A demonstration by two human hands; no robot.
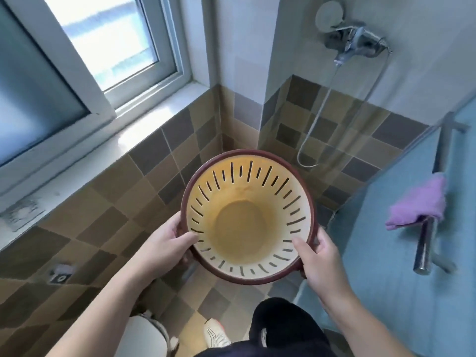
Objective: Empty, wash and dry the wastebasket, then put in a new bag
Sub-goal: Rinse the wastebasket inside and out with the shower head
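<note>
The wastebasket [247,202] is round, cream and yellow inside, with slotted walls and a dark red rim. It is held in the air in front of me, its mouth facing me, and nothing lies inside it. My left hand [167,240] grips the rim at the lower left, thumb inside the wall. My right hand [318,256] grips the rim at the lower right, thumb inside too.
A shower mixer tap [356,43] with a hose [313,135] hangs on the tiled wall ahead. A purple cloth [418,202] drapes over a chrome bar [427,228] on the glass door at right. A window and sill lie to the left, a floor drain [60,275] below.
</note>
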